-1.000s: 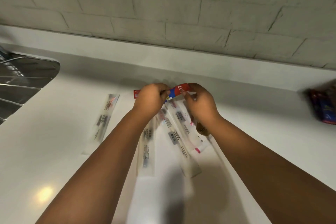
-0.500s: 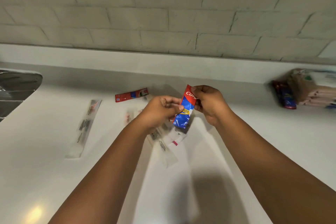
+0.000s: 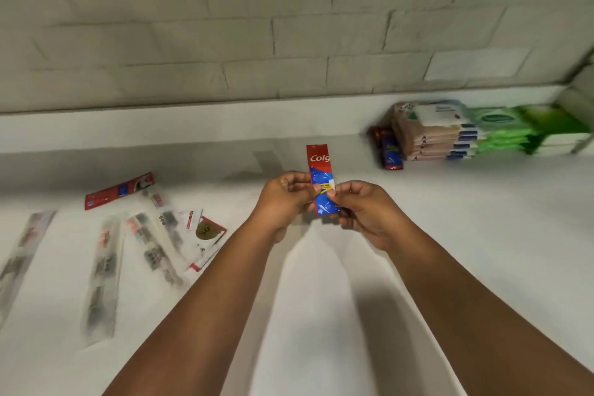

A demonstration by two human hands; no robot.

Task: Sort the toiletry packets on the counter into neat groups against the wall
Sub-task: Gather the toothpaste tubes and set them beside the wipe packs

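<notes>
From the head view, both hands are holding one red-and-blue sachet point(image 3: 321, 182) up over the white bench point(image 3: 450, 235), about mid-frame. The left hand point(image 3: 284, 199) is pinching its left edge, fingers curled round it; the right hand point(image 3: 360, 209) is pinching its lower right part the same way. The sachet is standing nearly upright, its long axis running from the hands toward the wall, red end with white lettering pointing up and away, blue end down between the fingers.

To the left, more packets are lying flat on the bench. A red sachet point(image 3: 119, 190) is lying nearly crosswise, tilted up to the right. Below it, clear wrapped packets point(image 3: 103, 273) are lying lengthwise, with a small overlapping heap point(image 3: 180, 235) just to their right, blurred.

Against the wall at right, a dark red-and-blue sachet pile point(image 3: 389, 153) is sitting just beside a stack of beige packs point(image 3: 427, 138), and green packs point(image 3: 514, 130) are standing right of those, smeared by motion.

The wall point(image 3: 225, 42) is pale painted brick, meeting a white upstand along the back of the bench. Both forearms are casting soft shadows on the surface.
</notes>
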